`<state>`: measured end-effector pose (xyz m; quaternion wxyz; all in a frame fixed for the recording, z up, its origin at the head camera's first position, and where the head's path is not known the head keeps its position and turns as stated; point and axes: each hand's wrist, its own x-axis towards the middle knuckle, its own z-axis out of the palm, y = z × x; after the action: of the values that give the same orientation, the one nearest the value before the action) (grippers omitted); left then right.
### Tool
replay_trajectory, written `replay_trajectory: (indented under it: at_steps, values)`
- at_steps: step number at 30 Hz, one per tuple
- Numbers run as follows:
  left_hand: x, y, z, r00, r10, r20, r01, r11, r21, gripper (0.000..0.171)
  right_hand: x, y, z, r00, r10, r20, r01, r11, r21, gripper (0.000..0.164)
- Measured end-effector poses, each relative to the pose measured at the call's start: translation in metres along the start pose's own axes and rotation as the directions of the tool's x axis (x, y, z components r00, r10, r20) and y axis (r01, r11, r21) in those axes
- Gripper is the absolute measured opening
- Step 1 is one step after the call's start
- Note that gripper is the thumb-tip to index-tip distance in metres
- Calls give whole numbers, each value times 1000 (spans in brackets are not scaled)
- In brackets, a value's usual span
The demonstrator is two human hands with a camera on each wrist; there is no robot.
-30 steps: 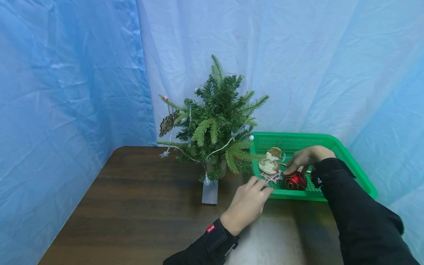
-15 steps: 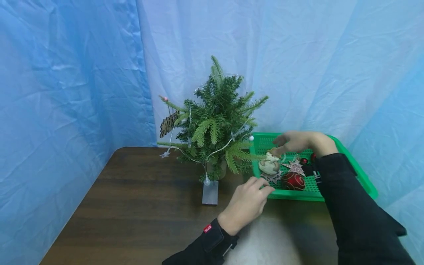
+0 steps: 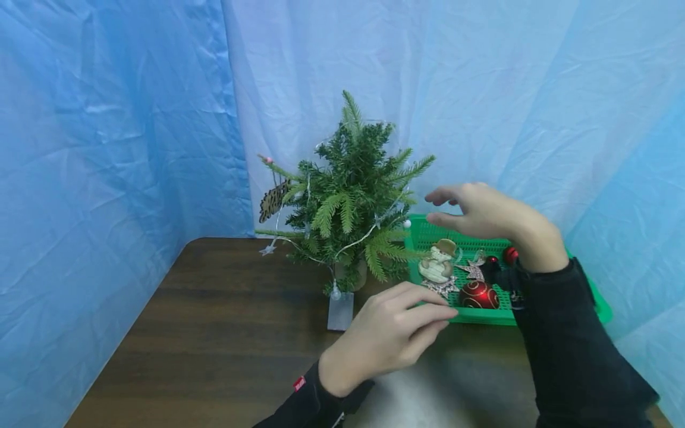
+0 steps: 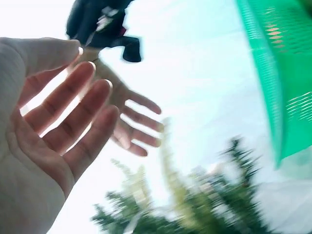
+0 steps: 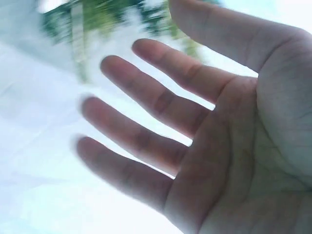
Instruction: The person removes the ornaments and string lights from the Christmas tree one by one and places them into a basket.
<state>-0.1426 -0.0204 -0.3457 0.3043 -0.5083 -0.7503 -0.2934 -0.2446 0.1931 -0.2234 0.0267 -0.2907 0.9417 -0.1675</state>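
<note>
1. The right hand (image 3: 484, 213) is raised above the far-left corner of the green basket (image 3: 540, 229), at about 3 o'clock from the small artificial Christmas tree (image 3: 350, 196). Nothing is held; in the right wrist view its fingers (image 5: 146, 141) are spread wide and straight.

2. The left hand (image 3: 387, 333) is held low over the brown table (image 3: 214, 333), at about 5 o'clock from the tree, just short of the basket's near rim. Its fingers (image 4: 73, 122) are extended and close together, and nothing is gripped.

3. The ornaments lie in the basket, beneath and at 6 o'clock from the right hand: a snowman figure (image 3: 437, 261) at the left end, a large red bauble (image 3: 478, 295) near the front rim, a glittery star (image 3: 473, 270) between them, and a small red ball (image 3: 510, 255) further back, partly hidden by the black sleeve (image 3: 567, 339).

4. A wooden pinecone ornament (image 3: 272, 200) is already hung at 9 o'clock on the tree, and a light string runs down to a grey battery box (image 3: 339, 310) at 6 o'clock.

5. Judged risks: the tree looks light, so it could be tipped if the right hand brushes the 3 o'clock branches; the light string could be snagged by spread fingers; the round bauble could roll if nudged by the sleeve.
</note>
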Motion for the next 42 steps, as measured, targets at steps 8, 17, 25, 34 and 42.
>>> replay_trajectory:
  at_steps: [8,17,25,34,42]
  values:
    - [-5,0,-57,972,58,-228,-76,994,-74,19,-10,-41,-3,917,-217,-335,204,976,-75,37]
    - [-24,-44,-92,869,3,-496,39,996,74,12,14,-85,15,780,-319,-539,303,945,-120,29]
    - [-59,-103,-103,738,-184,-650,346,929,130,18,45,-136,27,804,-327,-497,372,928,-8,35]
    - [-76,-134,-109,658,-290,-695,490,866,103,23,90,-175,31,908,-217,-358,272,956,112,43]
    - [-87,-157,-106,629,-363,-687,553,830,68,32,139,-203,23,987,-40,-154,67,983,173,53]
